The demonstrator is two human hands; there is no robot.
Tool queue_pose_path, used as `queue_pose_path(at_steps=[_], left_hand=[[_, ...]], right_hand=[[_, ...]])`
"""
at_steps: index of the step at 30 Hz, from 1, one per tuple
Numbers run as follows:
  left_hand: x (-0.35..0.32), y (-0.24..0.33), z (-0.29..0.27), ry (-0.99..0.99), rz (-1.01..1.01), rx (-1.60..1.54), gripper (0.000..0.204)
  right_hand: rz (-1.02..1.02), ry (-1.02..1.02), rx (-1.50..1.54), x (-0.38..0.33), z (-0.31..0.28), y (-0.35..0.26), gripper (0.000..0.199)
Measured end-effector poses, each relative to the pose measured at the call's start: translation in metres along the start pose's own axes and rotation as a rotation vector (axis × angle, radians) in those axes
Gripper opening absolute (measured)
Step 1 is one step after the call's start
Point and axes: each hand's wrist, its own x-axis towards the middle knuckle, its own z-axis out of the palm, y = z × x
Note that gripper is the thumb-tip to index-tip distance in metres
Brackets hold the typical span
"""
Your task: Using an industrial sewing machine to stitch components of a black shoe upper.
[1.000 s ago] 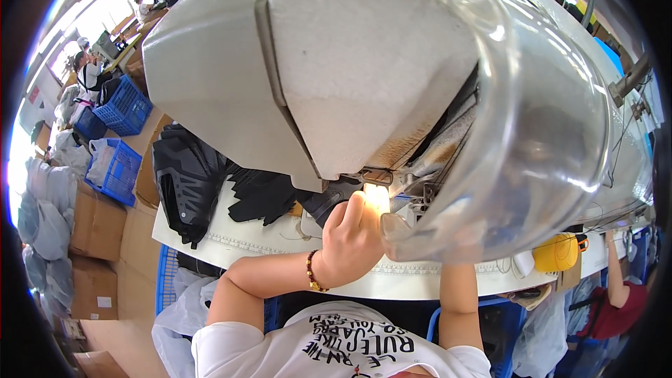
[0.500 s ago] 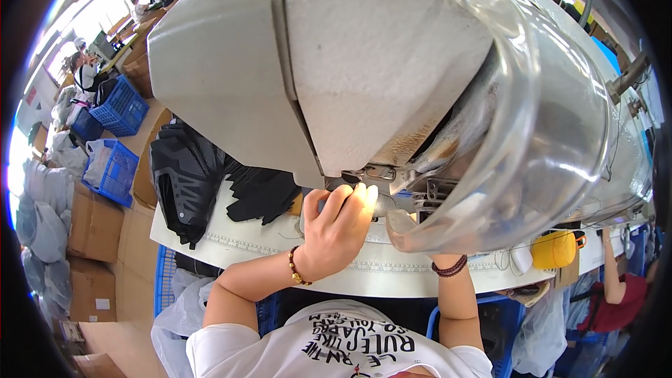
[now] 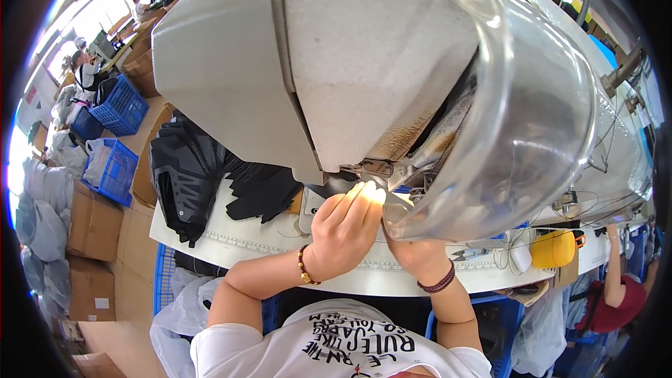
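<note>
A large off-white sewing machine (image 3: 378, 63) fills the upper middle, with a curved clear plastic guard (image 3: 532, 126) on its right side. Under the machine's head, my left hand (image 3: 346, 227) has its fingers bent and pressed together, their tips brightly lit. They close on a dark grey textured piece (image 3: 337, 186), which is mostly hidden by the machine and fingers. My right hand (image 3: 420, 255) lies just right of it, at the guard's lower edge. The right fingers are hidden at the guard, so their grip is not visible.
Black shoe uppers (image 3: 185, 175) and black cut pieces (image 3: 262, 189) lie on the white table (image 3: 238, 241) at left. Small snips (image 3: 472, 253) and a yellow container (image 3: 553, 249) are at right. Blue crates (image 3: 112, 171) and cartons (image 3: 94, 220) stand left; a co-worker's arm (image 3: 614, 273) shows far right.
My right hand has come left and nearer, out from behind the guard, towards my left hand. My left hand has shifted slightly right, its fingers now straighter and closer together. The snips have come into view.
</note>
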Motion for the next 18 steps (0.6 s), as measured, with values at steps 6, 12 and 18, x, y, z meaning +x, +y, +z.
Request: queue_pose_path(at_steps=[6,12,18], left_hand=[[-0.001,-0.016,-0.005,-0.067,0.043,-0.171,0.030],[0.002,-0.036,-0.006,-0.069,0.138,-0.304,0.026],[0.002,-0.044,-0.003,-0.063,0.178,-0.309,0.022]], right_hand=[[0.001,0.044,0.059,0.007,0.000,-0.024,0.020],[-0.010,0.101,-0.061,0.004,0.012,-0.042,0.016],[0.076,0.022,0.080,0.013,-0.003,-0.042,0.019]])
